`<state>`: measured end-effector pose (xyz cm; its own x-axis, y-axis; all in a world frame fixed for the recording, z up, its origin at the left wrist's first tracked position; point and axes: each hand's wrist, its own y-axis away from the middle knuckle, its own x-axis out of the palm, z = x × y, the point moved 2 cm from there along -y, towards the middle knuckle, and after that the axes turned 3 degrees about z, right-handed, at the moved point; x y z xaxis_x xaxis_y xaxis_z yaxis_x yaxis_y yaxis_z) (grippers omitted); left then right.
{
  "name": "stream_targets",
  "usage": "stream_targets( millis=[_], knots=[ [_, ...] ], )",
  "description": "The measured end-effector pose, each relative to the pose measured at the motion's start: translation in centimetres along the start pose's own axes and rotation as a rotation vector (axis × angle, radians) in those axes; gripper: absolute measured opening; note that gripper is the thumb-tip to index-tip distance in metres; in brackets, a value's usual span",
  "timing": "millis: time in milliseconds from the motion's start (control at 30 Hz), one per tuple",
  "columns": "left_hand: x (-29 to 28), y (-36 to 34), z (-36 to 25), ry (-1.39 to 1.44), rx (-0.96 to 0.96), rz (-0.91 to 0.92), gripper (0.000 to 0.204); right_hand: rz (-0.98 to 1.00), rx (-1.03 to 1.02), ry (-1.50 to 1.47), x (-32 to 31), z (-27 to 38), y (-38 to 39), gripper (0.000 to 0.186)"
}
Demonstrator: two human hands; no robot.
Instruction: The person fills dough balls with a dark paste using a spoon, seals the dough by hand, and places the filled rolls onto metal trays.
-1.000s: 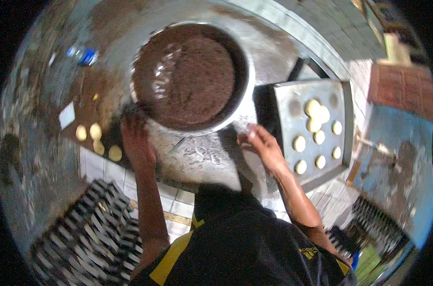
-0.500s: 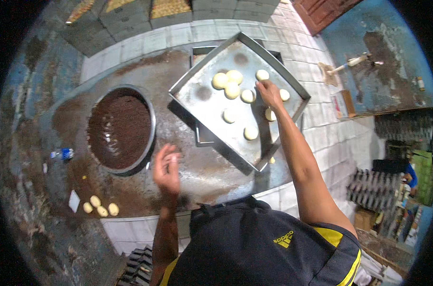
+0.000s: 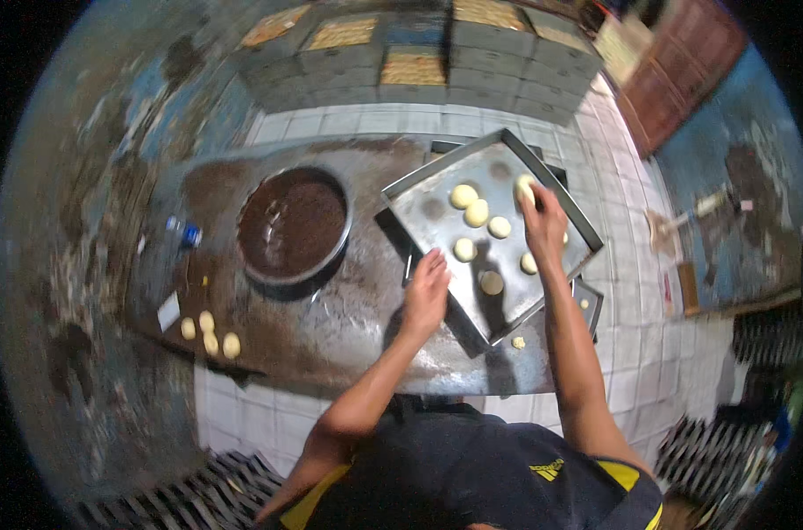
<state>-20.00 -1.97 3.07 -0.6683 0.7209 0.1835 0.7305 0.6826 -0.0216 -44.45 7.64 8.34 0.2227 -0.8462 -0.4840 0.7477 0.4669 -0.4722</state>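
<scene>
My right hand [image 3: 543, 221] pinches a pale dough ball [image 3: 524, 187] over the upper right of a square metal tray [image 3: 450, 181], where several other dough balls [image 3: 476, 213] lie. My left hand [image 3: 427, 288] is open at the tray's near left edge, fingers extended; whether it touches the metal I cannot tell. Left of the tray, a round metal basin [image 3: 294, 221] holds a dark brown crumbly mass. Under the square tray, part of another tray [image 3: 587, 314] shows on the metal table [image 3: 357, 353].
Several dough balls [image 3: 231, 344], a white card [image 3: 168, 311] and a plastic bottle [image 3: 184, 231] lie at the table's left. Stacked containers [image 3: 490, 75] of pale pieces stand along the far side, a brown door [image 3: 680, 75] at the back right, dark slatted stacks [image 3: 702, 450] at lower right.
My view has lifted and shifted. My right hand has moved onto the ball at the tray's upper right, lifting it. My left hand has moved rightward from beside the basin to the tray's edge.
</scene>
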Motion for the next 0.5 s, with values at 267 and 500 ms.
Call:
stream_targets(
  millis=[267,500],
  knots=[
    [8.9,4.1,0.0,0.165,-0.272,0.079,0.037,0.123,0.188,-0.246,-5.0,8.1,17.2,0.032],
    [7.7,9.5,0.1,-0.112,-0.144,-0.057,0.043,0.383,0.597,-0.773,-5.4,8.0,23.0,0.042]
  ],
)
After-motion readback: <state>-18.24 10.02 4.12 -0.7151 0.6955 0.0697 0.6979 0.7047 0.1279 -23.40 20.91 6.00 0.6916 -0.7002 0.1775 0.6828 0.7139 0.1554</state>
